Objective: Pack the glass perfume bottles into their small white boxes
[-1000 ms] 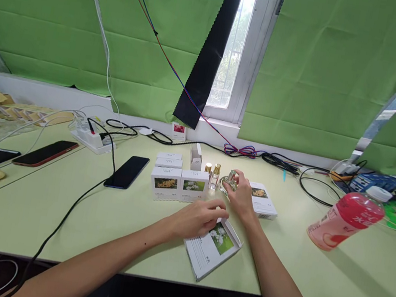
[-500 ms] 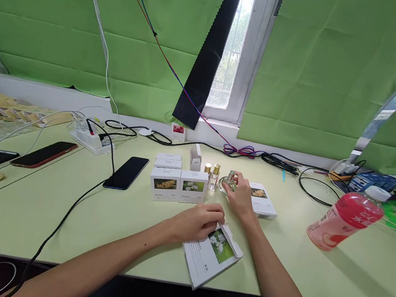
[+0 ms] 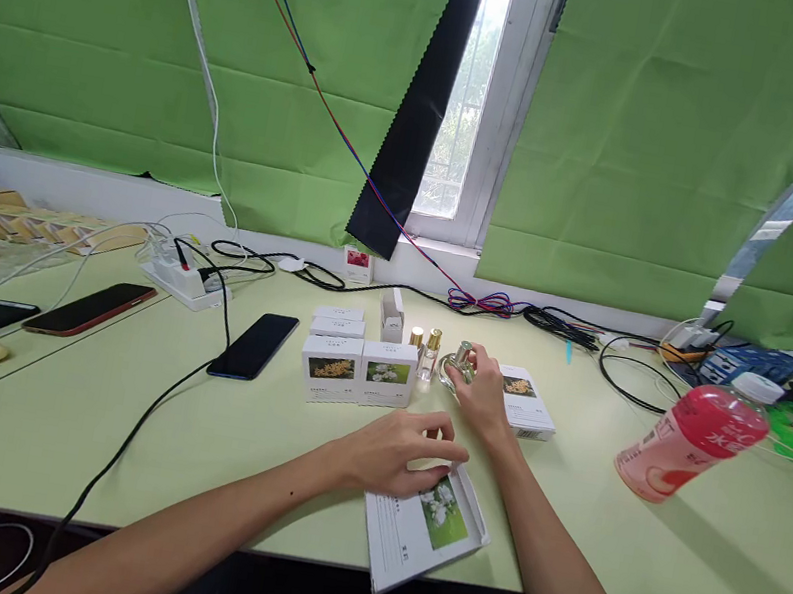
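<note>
Head view shows the left hand [image 3: 405, 453] curled over a flat white carton with a white-flower picture [image 3: 413, 538] at lower centre, apparently steadying its raised end, while the right hand [image 3: 481, 392] grips a clear glass bottle [image 3: 455, 372] near centre, seemingly keeping it upright beside two small gold-capped glass vials [image 3: 430, 355]

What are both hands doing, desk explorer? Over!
Left hand on flower-picture box. Right hand holding glass bottle. Gold-capped vials close by, might get bumped.
</note>
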